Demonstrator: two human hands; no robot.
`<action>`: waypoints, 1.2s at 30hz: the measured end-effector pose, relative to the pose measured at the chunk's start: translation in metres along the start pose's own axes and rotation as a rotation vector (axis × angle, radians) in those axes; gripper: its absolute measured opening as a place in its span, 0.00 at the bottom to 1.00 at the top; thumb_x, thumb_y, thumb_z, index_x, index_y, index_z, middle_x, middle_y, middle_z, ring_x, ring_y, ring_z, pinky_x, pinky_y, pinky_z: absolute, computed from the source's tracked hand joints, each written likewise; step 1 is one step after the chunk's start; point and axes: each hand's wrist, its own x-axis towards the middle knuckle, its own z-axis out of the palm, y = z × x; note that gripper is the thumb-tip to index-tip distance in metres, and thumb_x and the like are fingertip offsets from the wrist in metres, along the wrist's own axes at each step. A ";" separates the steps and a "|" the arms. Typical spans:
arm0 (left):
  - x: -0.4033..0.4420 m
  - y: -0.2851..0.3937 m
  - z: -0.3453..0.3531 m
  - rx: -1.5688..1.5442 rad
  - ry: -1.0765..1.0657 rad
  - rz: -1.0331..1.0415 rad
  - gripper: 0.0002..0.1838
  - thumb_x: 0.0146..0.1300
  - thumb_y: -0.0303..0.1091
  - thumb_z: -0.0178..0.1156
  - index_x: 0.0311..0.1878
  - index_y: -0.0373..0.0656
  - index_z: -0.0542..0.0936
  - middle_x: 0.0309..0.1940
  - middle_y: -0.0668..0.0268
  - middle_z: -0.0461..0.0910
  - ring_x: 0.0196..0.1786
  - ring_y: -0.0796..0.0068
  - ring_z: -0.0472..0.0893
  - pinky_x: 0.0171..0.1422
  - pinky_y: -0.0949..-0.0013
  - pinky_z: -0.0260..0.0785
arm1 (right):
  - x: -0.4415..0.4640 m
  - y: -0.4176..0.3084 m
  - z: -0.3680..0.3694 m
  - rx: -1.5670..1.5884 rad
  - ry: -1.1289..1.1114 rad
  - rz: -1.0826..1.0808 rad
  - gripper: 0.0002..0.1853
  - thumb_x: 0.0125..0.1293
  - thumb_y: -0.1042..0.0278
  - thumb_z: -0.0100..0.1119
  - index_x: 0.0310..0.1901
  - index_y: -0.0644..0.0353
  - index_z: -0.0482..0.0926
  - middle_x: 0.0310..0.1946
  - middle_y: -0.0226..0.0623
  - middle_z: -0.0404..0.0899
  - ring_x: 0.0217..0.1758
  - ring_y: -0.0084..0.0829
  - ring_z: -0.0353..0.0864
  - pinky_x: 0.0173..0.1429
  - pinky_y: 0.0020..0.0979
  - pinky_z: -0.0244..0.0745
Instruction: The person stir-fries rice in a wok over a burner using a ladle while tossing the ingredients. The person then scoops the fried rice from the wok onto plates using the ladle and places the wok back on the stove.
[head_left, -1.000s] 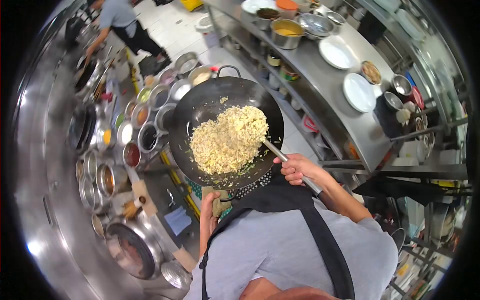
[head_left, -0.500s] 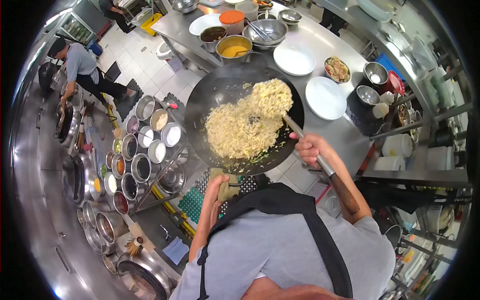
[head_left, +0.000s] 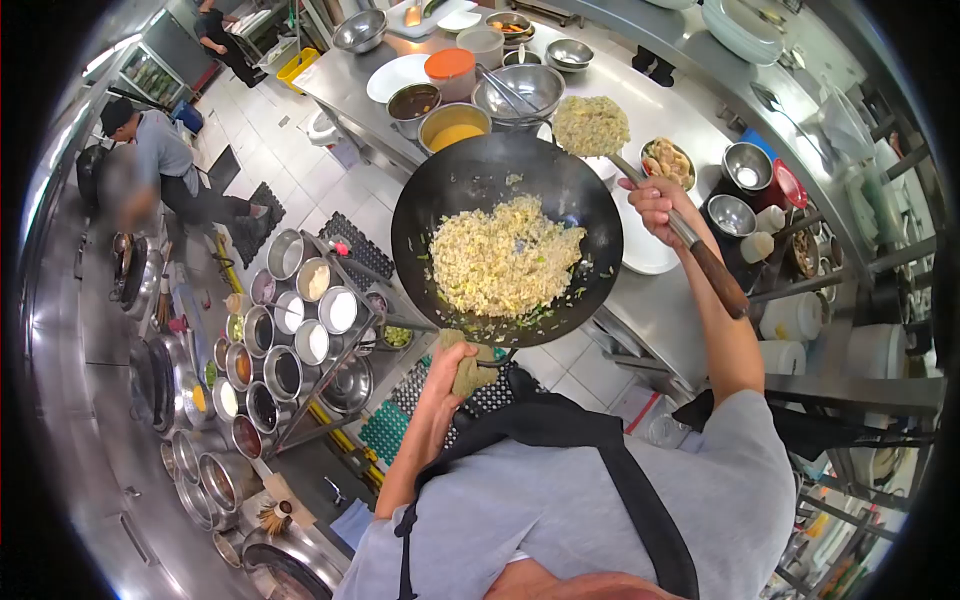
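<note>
A large black wok [head_left: 410, 205] is held out in front of me, with fried rice [head_left: 505, 262] heaped in the middle of it. My left hand [head_left: 446, 368] is closed around the wok's near handle through a folded greenish cloth [head_left: 474, 366]. In my right hand [head_left: 660, 207] is a long ladle [head_left: 690, 238] with a metal shaft and wooden grip. Its bowl is hidden under a mound of fried rice [head_left: 591, 126], raised past the wok's far right rim above the counter. A white plate [head_left: 650, 260] lies partly hidden beneath my right forearm.
The steel counter [head_left: 690, 110] carries mixing bowls [head_left: 520, 92], a pot of yellow liquid [head_left: 454, 124] and a bowl of food pieces [head_left: 668, 163]. On my left stands a rack of seasoning containers [head_left: 285, 370]. A co-worker [head_left: 165, 150] stands at the stoves further left.
The loaded ladle has moved up and right, from over the wok to beyond its far rim. The wok has shifted slightly right, and less rice is left in it.
</note>
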 end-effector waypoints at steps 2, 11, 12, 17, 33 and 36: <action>-0.009 -0.001 0.000 0.011 0.029 0.009 0.19 0.58 0.24 0.55 0.55 0.34 0.73 0.42 0.56 0.81 0.37 0.61 0.86 0.35 0.58 0.84 | 0.026 -0.007 -0.021 0.017 0.021 -0.016 0.09 0.72 0.76 0.47 0.51 0.69 0.67 0.22 0.21 0.64 0.14 0.11 0.61 0.13 0.19 0.56; -0.093 -0.006 -0.026 0.005 0.303 -0.069 0.17 0.57 0.31 0.59 0.49 0.32 0.78 0.38 0.53 0.85 0.37 0.60 0.87 0.40 0.60 0.84 | 0.140 0.035 -0.122 -0.372 0.231 -0.239 0.02 0.68 0.74 0.51 0.38 0.58 0.68 0.17 0.24 0.62 0.13 0.21 0.60 0.16 0.27 0.58; -0.102 -0.006 -0.026 0.003 0.334 -0.052 0.17 0.57 0.31 0.59 0.48 0.32 0.79 0.39 0.53 0.85 0.37 0.61 0.87 0.40 0.60 0.84 | 0.137 0.048 -0.111 -0.473 0.301 -0.320 0.05 0.68 0.74 0.50 0.43 0.60 0.69 0.17 0.23 0.62 0.13 0.20 0.59 0.16 0.27 0.57; -0.143 -0.023 -0.046 0.093 0.406 0.092 0.17 0.59 0.30 0.61 0.52 0.36 0.77 0.44 0.55 0.84 0.42 0.64 0.85 0.48 0.63 0.79 | 0.170 0.084 -0.136 -1.208 0.675 -0.558 0.19 0.66 0.72 0.51 0.57 0.66 0.70 0.24 0.50 0.78 0.23 0.48 0.82 0.29 0.47 0.78; -0.170 -0.124 -0.217 0.157 0.789 0.292 0.15 0.63 0.42 0.56 0.41 0.38 0.82 0.33 0.61 0.84 0.35 0.68 0.81 0.44 0.66 0.76 | 0.134 0.133 -0.109 -1.848 0.870 -0.611 0.30 0.66 0.72 0.55 0.70 0.64 0.65 0.50 0.59 0.71 0.48 0.59 0.82 0.53 0.51 0.78; -0.185 -0.101 -0.169 0.505 0.609 0.408 0.18 0.63 0.37 0.63 0.51 0.37 0.76 0.44 0.60 0.79 0.49 0.67 0.76 0.58 0.66 0.67 | 0.082 0.131 -0.126 -1.948 1.058 -0.926 0.16 0.64 0.67 0.62 0.50 0.67 0.80 0.47 0.57 0.75 0.46 0.55 0.79 0.52 0.48 0.77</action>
